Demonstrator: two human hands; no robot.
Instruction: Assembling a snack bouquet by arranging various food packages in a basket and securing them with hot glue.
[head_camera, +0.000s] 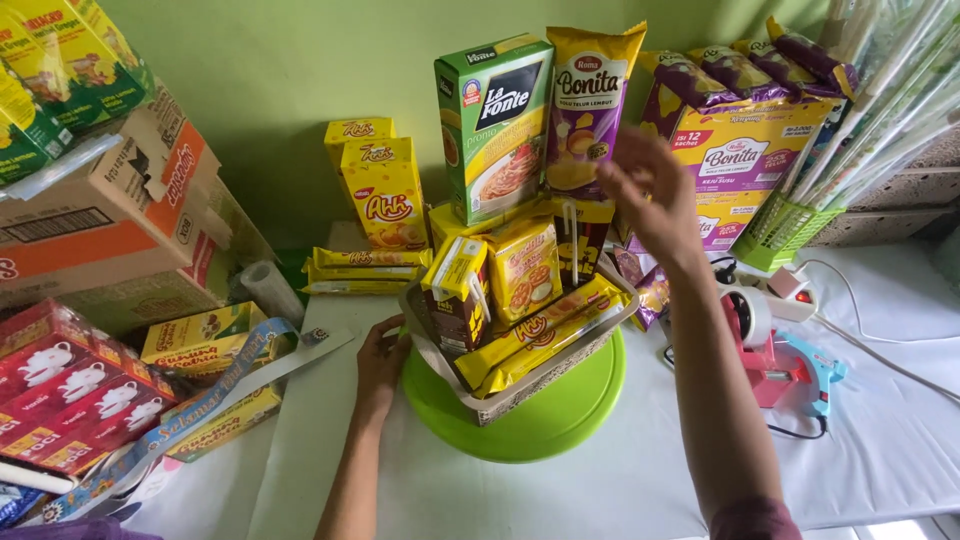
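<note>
Purple-and-yellow snack pouch (590, 105), judged light and crinkly, best pinched at its edge, is reached by the released right hand (655, 200), while the basket (520, 385) is steadied by the left hand (380, 365).

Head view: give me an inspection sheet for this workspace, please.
Surface: white table bearing a green round plate.
Job's things: basket on the plate, packed with upright snack boxes; green pasta box and purple pouch standing at the back.
Clutter: yellow boxes, red packets, printed ribbon, tape dispenser, glue gun.
Hands: left hand touches the basket's left side; right hand raised, open, by the pouch.
Cables: white cord, power strip.
Surroundings: green wall, cardboard cartons, green crate.
</note>
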